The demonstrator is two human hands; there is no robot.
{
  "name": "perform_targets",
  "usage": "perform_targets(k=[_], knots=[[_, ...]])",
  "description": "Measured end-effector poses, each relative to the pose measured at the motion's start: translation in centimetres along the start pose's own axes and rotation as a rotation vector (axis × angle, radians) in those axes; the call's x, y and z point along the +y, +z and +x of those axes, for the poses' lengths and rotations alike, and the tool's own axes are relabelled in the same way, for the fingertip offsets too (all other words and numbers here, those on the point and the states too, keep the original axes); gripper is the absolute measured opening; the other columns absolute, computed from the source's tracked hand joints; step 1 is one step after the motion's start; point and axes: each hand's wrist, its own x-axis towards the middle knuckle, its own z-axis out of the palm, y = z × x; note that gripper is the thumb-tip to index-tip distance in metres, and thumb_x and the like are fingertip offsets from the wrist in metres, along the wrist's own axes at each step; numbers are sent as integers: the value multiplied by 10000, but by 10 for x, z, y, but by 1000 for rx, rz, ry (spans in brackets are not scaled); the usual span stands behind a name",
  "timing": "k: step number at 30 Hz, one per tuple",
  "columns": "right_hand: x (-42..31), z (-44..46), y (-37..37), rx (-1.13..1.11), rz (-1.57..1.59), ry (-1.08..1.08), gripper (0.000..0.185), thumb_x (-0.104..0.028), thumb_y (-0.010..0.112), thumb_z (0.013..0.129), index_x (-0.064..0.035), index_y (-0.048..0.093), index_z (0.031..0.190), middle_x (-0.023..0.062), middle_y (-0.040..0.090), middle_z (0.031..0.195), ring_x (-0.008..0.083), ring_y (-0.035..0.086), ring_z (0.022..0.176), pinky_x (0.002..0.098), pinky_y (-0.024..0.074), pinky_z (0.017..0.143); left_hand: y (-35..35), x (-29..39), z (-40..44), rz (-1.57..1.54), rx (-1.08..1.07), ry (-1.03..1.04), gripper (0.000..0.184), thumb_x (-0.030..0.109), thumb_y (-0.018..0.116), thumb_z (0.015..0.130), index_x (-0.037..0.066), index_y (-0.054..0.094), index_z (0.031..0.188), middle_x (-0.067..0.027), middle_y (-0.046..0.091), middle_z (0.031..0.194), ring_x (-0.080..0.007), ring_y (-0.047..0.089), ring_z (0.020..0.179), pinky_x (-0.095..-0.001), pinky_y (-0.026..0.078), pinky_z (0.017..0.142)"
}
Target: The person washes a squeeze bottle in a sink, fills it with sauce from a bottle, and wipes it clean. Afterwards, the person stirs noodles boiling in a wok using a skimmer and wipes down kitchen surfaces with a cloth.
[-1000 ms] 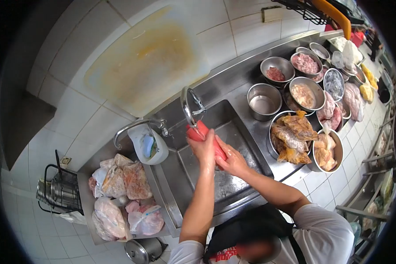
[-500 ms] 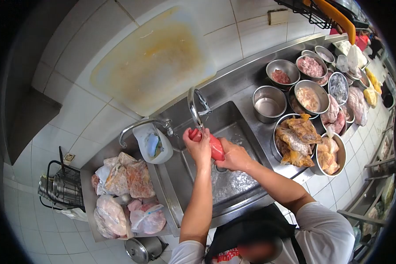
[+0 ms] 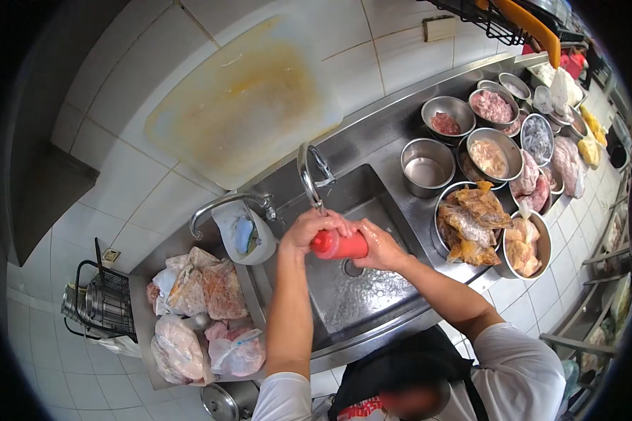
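A red squeeze bottle [image 3: 345, 246] lies roughly level in my hands, under the spout of the running tap [image 3: 305, 170]. Its narrower end points left. My left hand [image 3: 312, 229] curls over the upper side near that end, its fingers bent against the plastic. Around the wider right end, my right hand [image 3: 381, 247] is closed, and both hands look wet. Below them is the steel sink [image 3: 392, 205], where water spreads around the drain. A white plastic jug [image 3: 258, 247], cut open and holding something blue, stands at the sink's left side by a second tap [image 3: 221, 202].
Bagged meat [image 3: 225, 291] fills the left basin. Several metal bowls of meat, including a bowl [image 3: 448, 116], crowd the right counter. A yellowed cutting board [image 3: 189, 133] leans on the tiled wall. A black wire rack [image 3: 109, 298] holds metal containers at left.
The bottle has turned from slanting downward to nearly level, with its narrow end now farther left and lower. My left hand has shifted left and over its top.
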Motion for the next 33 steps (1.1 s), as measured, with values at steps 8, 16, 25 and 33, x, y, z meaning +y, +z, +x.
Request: perform_targets(k=[8,16,25,33], knots=[[3,5,25,115,787,202,727,-199,811,726,-72,433,1333,96,570,1246,208,566,1148,362,459,978,70,-18,24,83,726,171,432,324,423,1000,-31,655,1082,-162,683,1085,-241,646,1001,-356,469,944],[17,34,45,469,1065,313,630,-448,689,881,-32,465,1299,69,577,1190,158,556,1051,331,453,939,90,-92,-17,418,910,92,624,491,371,1019,5,422,1407,-188,531,1358,-308,523,1244,-411,403,1026],[-7,54,48,550,968,315,489,-401,576,969,-27,489,1273,79,590,1142,164,547,1031,338,443,926,71,-88,0,-714,1073,114,503,429,314,1030,46,478,1312,-132,577,1267,-269,597,1120,-463,489,961],[-6,54,44,631,588,206,498,-297,640,933,-20,474,1311,118,615,1136,194,581,1043,353,470,901,61,-61,7,476,1210,-221,386,294,438,1009,-32,602,1134,-159,631,1109,-285,644,987,-411,493,803]])
